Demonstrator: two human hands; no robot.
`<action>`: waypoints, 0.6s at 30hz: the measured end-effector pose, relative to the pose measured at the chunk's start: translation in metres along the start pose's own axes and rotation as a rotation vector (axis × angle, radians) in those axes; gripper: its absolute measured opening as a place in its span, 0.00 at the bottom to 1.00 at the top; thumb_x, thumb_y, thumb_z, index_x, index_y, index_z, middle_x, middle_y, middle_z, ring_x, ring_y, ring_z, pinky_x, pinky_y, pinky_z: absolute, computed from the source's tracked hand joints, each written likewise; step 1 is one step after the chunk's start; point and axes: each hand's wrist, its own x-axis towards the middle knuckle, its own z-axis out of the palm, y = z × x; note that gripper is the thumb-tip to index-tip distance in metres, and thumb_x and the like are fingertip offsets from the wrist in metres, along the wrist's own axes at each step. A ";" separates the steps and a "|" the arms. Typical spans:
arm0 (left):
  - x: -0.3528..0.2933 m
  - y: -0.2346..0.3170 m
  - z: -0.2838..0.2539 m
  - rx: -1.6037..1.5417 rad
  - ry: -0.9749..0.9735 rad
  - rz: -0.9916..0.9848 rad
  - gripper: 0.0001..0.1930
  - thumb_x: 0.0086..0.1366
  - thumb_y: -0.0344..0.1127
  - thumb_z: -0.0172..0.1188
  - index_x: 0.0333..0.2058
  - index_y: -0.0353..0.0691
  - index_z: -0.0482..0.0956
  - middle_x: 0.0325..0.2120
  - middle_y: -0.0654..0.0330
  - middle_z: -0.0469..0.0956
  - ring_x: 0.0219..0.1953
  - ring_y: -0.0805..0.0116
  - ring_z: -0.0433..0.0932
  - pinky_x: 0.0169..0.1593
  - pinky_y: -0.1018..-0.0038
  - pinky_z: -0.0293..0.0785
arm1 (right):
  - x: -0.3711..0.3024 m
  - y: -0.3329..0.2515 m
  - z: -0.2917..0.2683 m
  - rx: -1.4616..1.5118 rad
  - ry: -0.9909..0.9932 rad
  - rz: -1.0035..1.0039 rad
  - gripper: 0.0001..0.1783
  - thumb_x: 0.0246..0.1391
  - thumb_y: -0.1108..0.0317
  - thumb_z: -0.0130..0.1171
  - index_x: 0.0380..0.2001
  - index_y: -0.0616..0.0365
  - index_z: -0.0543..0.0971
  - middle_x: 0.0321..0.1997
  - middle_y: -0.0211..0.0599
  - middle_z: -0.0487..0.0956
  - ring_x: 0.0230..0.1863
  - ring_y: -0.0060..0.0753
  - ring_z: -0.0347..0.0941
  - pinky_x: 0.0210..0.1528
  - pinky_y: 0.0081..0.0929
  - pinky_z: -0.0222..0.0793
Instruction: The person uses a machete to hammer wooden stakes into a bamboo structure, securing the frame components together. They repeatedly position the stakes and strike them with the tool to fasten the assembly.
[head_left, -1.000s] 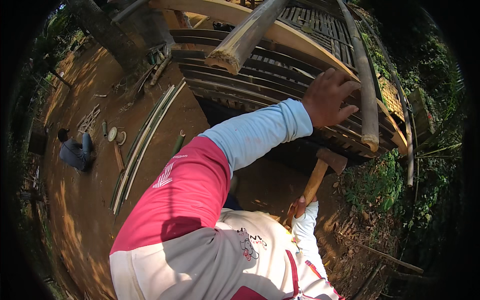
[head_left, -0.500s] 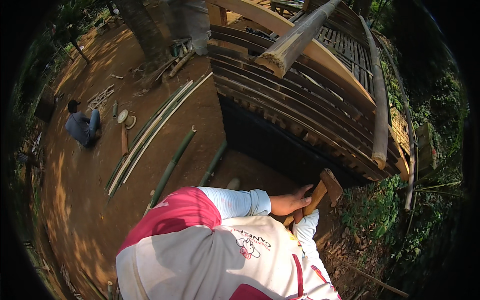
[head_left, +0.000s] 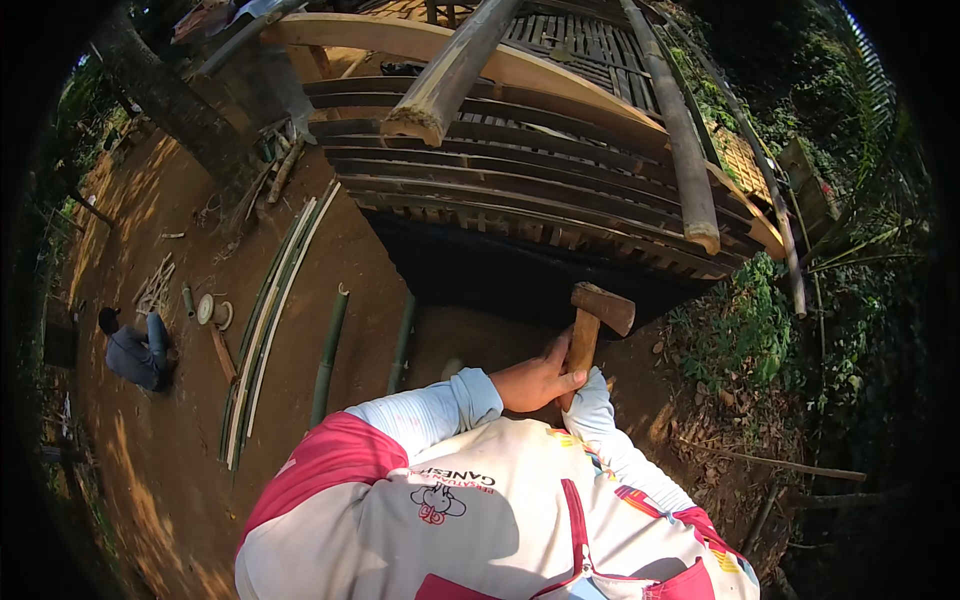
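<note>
A hatchet (head_left: 584, 342) with a rusty head and a pale wooden handle stands roughly upright in front of my chest. My left hand (head_left: 532, 383) is closed around its handle below the head, the thumb lying across the wood. My right hand (head_left: 568, 400) is at the lower part of the handle; the sleeve and my left hand hide most of it, but it appears to grip there. Just beyond the hatchet head is a dark panel (head_left: 480, 270) under the edge of a slatted bamboo structure (head_left: 520, 185).
Two thick bamboo poles (head_left: 450, 75) (head_left: 675, 140) jut from the structure toward me. Green bamboo poles (head_left: 330, 350) and split strips (head_left: 275, 320) lie on the dirt at left. A person (head_left: 140, 350) sits farther left, near a spool (head_left: 213, 311). Plants (head_left: 745, 325) grow at right.
My left hand has closed on the handle, where its fingers were held out before. The hatchet has come more upright. My view has shifted, moving the structure leftward in the picture.
</note>
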 end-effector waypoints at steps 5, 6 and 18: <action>-0.003 0.005 0.001 -0.236 -0.084 -0.135 0.42 0.74 0.44 0.47 0.68 0.35 0.25 0.46 0.47 0.74 0.43 0.61 0.78 0.52 0.66 0.74 | 0.005 0.028 0.007 -0.065 0.002 0.065 0.15 0.56 0.58 0.59 0.38 0.58 0.77 0.31 0.39 0.80 0.33 0.35 0.77 0.36 0.32 0.70; -0.004 0.004 0.002 -0.211 -0.072 -0.125 0.41 0.74 0.43 0.47 0.68 0.36 0.26 0.45 0.48 0.75 0.42 0.62 0.77 0.50 0.67 0.74 | 0.004 0.029 0.007 -0.069 0.009 0.067 0.14 0.56 0.58 0.59 0.37 0.58 0.77 0.31 0.38 0.80 0.33 0.34 0.76 0.36 0.32 0.70; -0.016 0.018 -0.023 -0.236 -0.215 -0.294 0.34 0.69 0.29 0.47 0.68 0.40 0.40 0.43 0.50 0.76 0.40 0.69 0.79 0.45 0.71 0.79 | -0.004 -0.023 0.000 0.231 -0.237 0.092 0.12 0.57 0.60 0.58 0.34 0.59 0.77 0.27 0.34 0.79 0.29 0.26 0.74 0.33 0.27 0.69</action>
